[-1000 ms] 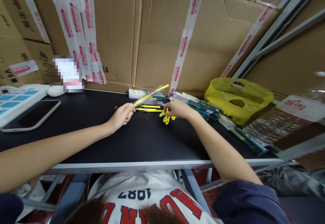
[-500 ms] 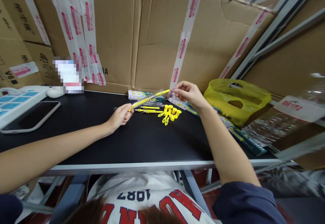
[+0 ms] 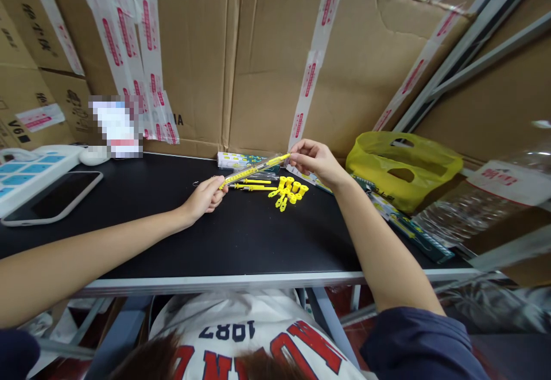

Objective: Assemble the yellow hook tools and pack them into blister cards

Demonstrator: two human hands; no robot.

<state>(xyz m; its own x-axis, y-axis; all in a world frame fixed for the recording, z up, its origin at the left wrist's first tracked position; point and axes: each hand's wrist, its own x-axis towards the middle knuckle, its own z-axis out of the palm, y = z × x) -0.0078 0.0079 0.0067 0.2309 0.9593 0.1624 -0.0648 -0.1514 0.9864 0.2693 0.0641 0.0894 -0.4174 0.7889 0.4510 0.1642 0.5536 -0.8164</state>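
My left hand [image 3: 208,197] is closed on the lower left end of a slim clear tube with yellow parts [image 3: 253,170], which slants up to the right above the black table [image 3: 258,242]. At its upper end my right hand [image 3: 310,159] pinches the yellow tip. Beneath the tube lie a few yellow rods with dark ends [image 3: 258,187], partly covered by it. Just right of them sits a small heap of several yellow plastic pieces [image 3: 289,190].
Printed boxes [image 3: 241,160] lie behind the tube, and more boxes [image 3: 413,233] at the right. Also at the right are a yellow bag [image 3: 383,185] and a plastic bottle [image 3: 465,202]. A phone [image 3: 54,196] and a white-and-blue device [image 3: 30,173] rest at the left. Cardboard [image 3: 267,81] stands behind.
My right hand has moved slightly left and down, and its fingertips now meet the tube's yellow tip. My left hand has barely moved.
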